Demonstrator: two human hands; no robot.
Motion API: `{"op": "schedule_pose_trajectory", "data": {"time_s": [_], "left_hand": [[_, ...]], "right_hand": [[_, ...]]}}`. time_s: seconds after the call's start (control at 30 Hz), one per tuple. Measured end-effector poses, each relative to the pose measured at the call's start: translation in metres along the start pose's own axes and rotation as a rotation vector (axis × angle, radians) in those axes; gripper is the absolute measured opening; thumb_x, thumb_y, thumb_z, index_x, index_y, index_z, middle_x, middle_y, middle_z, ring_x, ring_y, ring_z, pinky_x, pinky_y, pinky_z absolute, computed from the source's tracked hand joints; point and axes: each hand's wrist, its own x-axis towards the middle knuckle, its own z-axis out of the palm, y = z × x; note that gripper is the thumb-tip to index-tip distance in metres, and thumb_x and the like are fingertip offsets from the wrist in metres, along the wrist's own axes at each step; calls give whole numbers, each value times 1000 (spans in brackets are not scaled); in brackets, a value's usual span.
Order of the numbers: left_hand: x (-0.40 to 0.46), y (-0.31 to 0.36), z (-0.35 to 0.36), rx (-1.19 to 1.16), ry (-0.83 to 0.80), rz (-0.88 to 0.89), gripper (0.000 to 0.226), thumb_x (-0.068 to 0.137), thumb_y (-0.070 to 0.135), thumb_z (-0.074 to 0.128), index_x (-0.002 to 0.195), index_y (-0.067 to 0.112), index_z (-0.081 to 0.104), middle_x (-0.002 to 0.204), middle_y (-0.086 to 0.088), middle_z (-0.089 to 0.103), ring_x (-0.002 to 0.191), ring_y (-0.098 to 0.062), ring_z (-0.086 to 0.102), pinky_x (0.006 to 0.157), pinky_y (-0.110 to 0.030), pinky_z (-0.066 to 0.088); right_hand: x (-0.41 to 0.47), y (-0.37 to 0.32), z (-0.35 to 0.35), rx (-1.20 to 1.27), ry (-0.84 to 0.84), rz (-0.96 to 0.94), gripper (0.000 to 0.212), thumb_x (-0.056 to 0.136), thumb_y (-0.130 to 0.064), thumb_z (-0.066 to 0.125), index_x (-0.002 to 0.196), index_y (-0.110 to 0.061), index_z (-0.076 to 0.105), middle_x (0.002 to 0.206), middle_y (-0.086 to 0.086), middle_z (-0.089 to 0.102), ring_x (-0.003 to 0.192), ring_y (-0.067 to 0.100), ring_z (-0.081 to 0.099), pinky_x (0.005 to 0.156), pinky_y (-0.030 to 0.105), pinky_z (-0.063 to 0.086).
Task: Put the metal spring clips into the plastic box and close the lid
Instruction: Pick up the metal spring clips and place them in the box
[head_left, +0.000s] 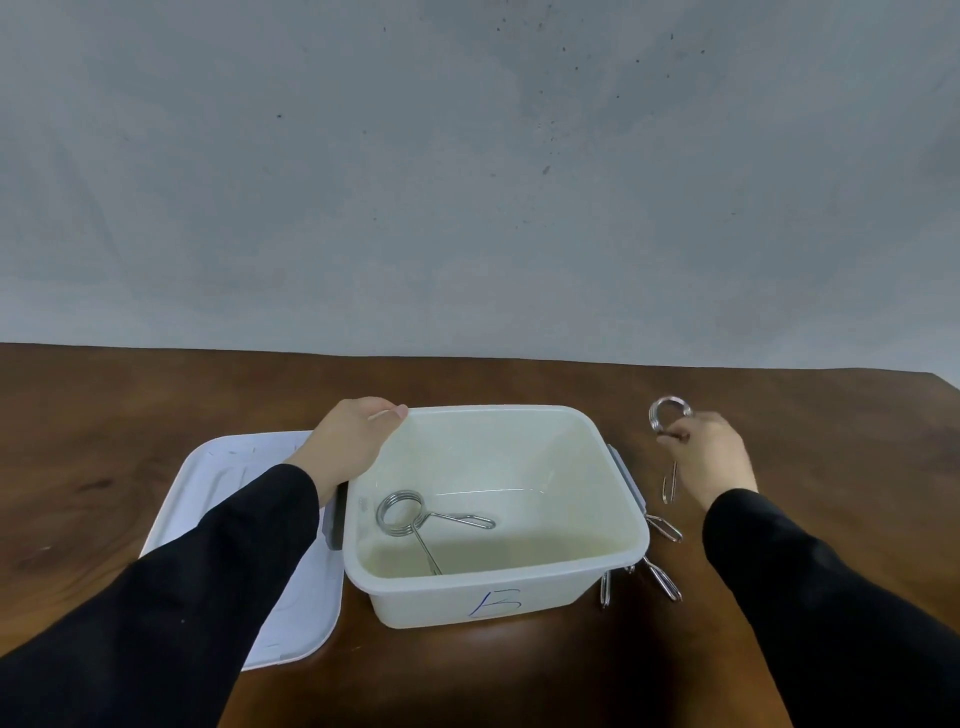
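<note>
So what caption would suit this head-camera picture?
Left hand steadies the open white plastic box holding one metal spring clip; right hand lifts another.

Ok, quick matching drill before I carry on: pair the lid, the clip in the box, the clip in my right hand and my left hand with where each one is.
Things:
1. lid
2. clip inside the box
3. held clip
4. left hand

Places:
A. on the box's far left rim
B. on the box floor
C. flat on the table, left of the box
D. in the right hand, right of the box

Pairs: 1-C, 2-B, 3-D, 4-A
</note>
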Motion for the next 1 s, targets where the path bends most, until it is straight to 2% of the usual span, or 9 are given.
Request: {"op": "schedule_pose_trajectory", "data": {"time_s": [0.07,0.13,0.27,0.33,0.43,0.6,0.7,0.8,1.0], "left_hand": [[-2,1,0,-10,1,-5,24,101,35,52,103,19,69,111,-3,67,102,-23,58,74,-20,42],[-4,3,0,-23,-5,-10,27,101,36,52,106,17,70,111,-3,68,104,-22,59,78,-25,45],[-6,4,0,14,4,-22,35,101,38,50,113,13,71,115,-9,70,111,-29,61,95,-41,47],[-7,3,0,2,5,-24,36,101,37,50,111,10,71,114,-12,70,106,-28,62,92,-39,48],[-8,1,-1,-38,-5,-25,38,101,36,50,111,5,71,113,-19,70,92,-23,58,80,-33,45],[-8,1,-2,-21,-10,4,38,102,34,49,104,2,69,100,-11,65,91,-21,54,85,-36,46],[-10,1,-3,-23,-13,7,34,102,34,48,107,7,68,103,-3,60,96,-19,52,88,-35,44],[-10,1,-3,-40,-16,0,37,102,35,48,116,7,68,114,-8,65,106,-22,56,90,-33,43],[-8,-2,-2,-46,0,-16,40,102,35,48,111,3,70,114,-16,69,111,-32,60,94,-40,48]], "right_hand": [[8,-25,-24,78,96,-80,15,90,-18,71,99,-7,75,115,14,62,95,30,62,82,33,46],[12,-64,-54,200,137,-168,18,90,-22,71,107,-14,69,111,7,62,96,26,62,79,32,44],[-12,-157,-108,408,-88,-348,52,86,-28,77,130,-32,50,106,-13,64,88,7,67,78,26,51],[-34,-192,-111,308,-274,-448,46,81,-34,80,122,-32,60,95,-11,68,82,4,67,76,25,50],[-65,-223,-77,72,-529,-551,31,79,-39,79,102,-22,69,87,-1,70,79,19,64,72,32,51],[-95,-237,14,-188,-692,-628,31,81,-34,76,79,-10,57,79,7,60,72,25,54,54,30,36],[-102,-242,43,-239,-688,-642,24,87,-30,71,96,-10,60,84,6,53,76,23,48,59,29,35],[-105,-248,59,-268,-648,-648,29,91,-24,65,113,-6,62,98,13,63,84,26,56,71,30,39],[-108,-248,84,-324,-649,-673,32,87,-25,71,113,-8,64,108,12,68,98,30,65,80,34,47]]}}
